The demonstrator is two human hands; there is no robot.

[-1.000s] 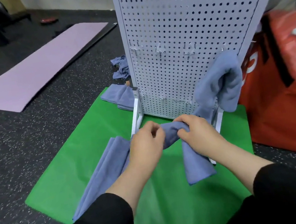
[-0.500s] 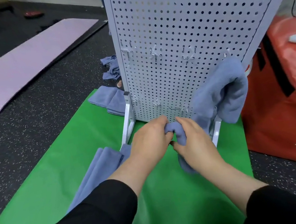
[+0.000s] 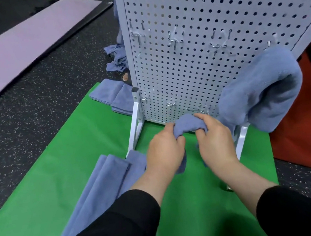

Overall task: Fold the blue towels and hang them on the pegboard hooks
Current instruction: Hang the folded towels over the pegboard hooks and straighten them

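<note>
Hands are both up at the bottom row of the pegboard [image 3: 207,28], holding a folded blue towel [image 3: 189,123] between them. Left hand [image 3: 166,152] has its fingers curled round the left end, right hand [image 3: 215,143] pinches the right end with thumb and fingers, so the fold humps up in the middle like a little arch. My guess is that's on purpose: keeping the fold taut and raised means it can be dropped over one of the low hooks [image 3: 171,104] just behind it, and the two tails can hang down either side. Can't tell if it's actually touching a hook yet, the towel covers that spot. Towel itself looks soft and thick, dusty blue, rolled a bit at the fold, with its ends drooping below the hands toward the green mat [image 3: 76,161]. One hung towel [image 3: 264,90] is already draped on the right side of the board, bulging out loosely. Another long folded one [image 3: 103,179] lies on the mat by the left arm, and a stack [image 3: 114,95] sits behind the left leg of the board, so I'd say there's a fair bit left to do.
</note>
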